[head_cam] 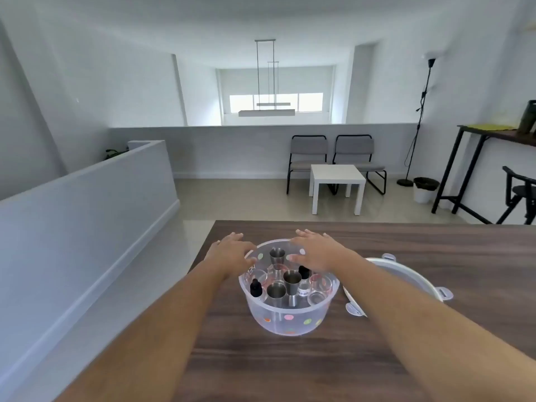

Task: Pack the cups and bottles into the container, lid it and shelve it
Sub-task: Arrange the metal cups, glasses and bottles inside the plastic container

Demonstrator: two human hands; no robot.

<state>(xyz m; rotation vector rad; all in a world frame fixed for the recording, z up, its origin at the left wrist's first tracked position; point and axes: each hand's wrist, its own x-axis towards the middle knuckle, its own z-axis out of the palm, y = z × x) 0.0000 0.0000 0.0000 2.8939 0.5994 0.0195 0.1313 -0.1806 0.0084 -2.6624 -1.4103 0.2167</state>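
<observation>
A clear round container [287, 317] with coloured dots stands on the dark wooden table [290, 367]. Inside it are metal jigger cups [291, 281], clear glass cups [318, 287] and two small black-capped dropper bottles [256, 288]. Its white lid [406, 278] with clip tabs lies on the table just to the right, partly hidden by my right forearm. My left hand [232, 252] rests by the container's far left rim, fingers spread. My right hand [314, 250] hovers over the far rim, fingers spread, holding nothing.
The table's left edge runs close to the container, with a white half-wall and floor beyond. Further back stand a white side table [336, 184], two grey chairs [309, 158], a floor lamp [420, 111] and a tall dark table [499, 134] at right.
</observation>
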